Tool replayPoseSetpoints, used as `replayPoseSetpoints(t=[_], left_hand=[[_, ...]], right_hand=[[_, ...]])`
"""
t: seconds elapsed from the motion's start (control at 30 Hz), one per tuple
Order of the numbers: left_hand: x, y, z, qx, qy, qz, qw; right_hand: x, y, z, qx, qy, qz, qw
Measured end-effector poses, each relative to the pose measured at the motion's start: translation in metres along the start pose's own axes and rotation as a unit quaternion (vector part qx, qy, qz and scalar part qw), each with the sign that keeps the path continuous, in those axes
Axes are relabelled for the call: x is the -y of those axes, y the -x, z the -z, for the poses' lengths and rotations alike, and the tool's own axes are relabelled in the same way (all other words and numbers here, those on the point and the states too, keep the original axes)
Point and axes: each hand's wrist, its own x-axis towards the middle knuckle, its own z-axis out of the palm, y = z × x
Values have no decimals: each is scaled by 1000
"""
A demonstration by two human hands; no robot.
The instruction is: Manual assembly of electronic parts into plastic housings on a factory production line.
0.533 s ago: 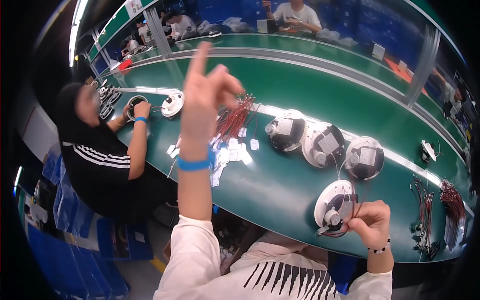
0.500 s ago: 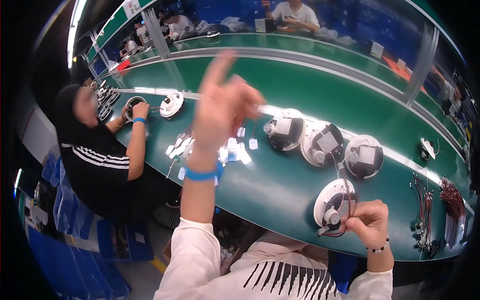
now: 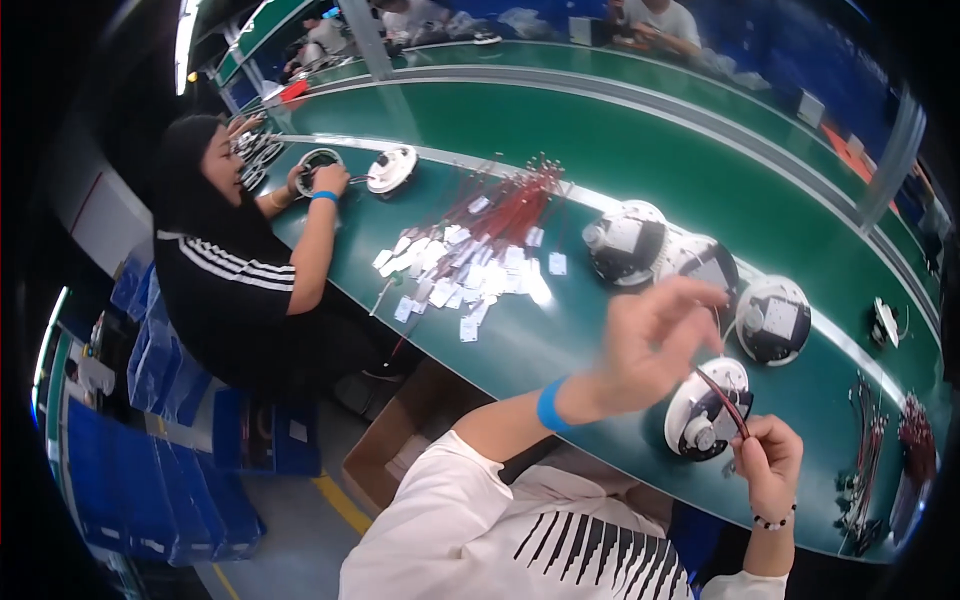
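A white round fixture with a black housing and a silver motor stands tilted near the table's front edge. Just right of it, my right hand is closed, pinching a red-and-black cable that slants up across the fixture. Above the cable's upper part hovers my left hand, slightly blurred, its fingers bent but apart and no object visible in them. That hand covers part of the fixtures behind it. Whether it touches the cable cannot be made out.
Several similar fixtures stand behind my hands. Farther left lies a pile of red wires with white tags. Wire bundles lie at the right. A co-worker at the left handles a round part. An open cardboard box sits below the table edge.
My left hand has come down and right from above the tagged wires to the fixture. My right hand stays beside the fixture with the cable. The whole view has shifted.
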Motion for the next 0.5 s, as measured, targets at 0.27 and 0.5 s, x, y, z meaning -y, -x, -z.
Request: replayPoseSetpoints(t=[0.27, 0.5], left_hand=[[27, 12, -28, 124, -150, -112, 974], [18, -2, -27, 281, -209, -18, 937]], right_hand=[[4, -22, -7, 73, 47, 37, 996], [10, -4, 22, 69, -69, -116, 988]])
